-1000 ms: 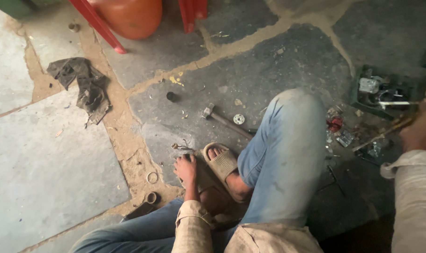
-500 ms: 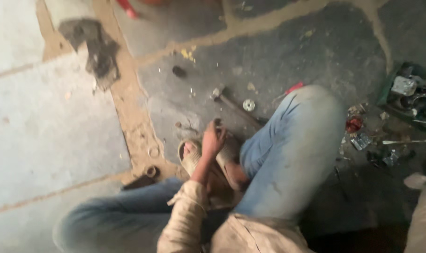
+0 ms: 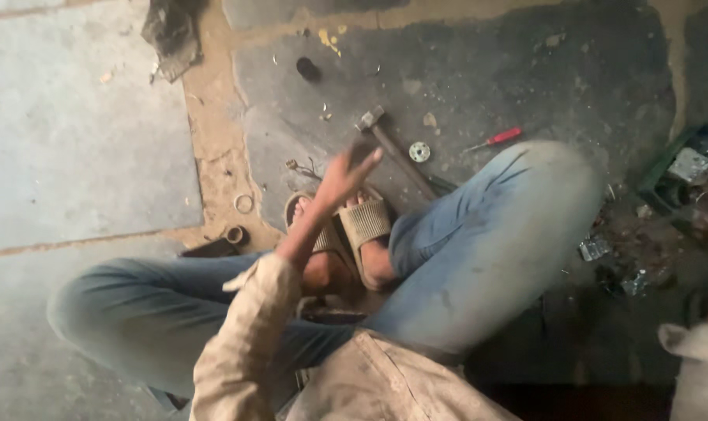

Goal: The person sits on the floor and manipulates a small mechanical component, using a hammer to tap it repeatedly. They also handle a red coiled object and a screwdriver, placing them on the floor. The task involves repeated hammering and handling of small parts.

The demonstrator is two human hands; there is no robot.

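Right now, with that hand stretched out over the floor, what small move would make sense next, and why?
Probably lowering the left hand the last bit onto the hammer. The hand hangs open and empty above the sandalled feet, its fingers pointing at the handle, which lies flat on the stone floor just beyond them. Motion blur hides whether they touch it.

A crumpled dark rag [image 3: 171, 31] is lying at the top edge of the stone floor [image 3: 81, 140]. A red-handled screwdriver [image 3: 494, 140] is resting beside a small round washer [image 3: 420, 151]. A green crate [image 3: 673, 168] of metal bits is sitting far right.
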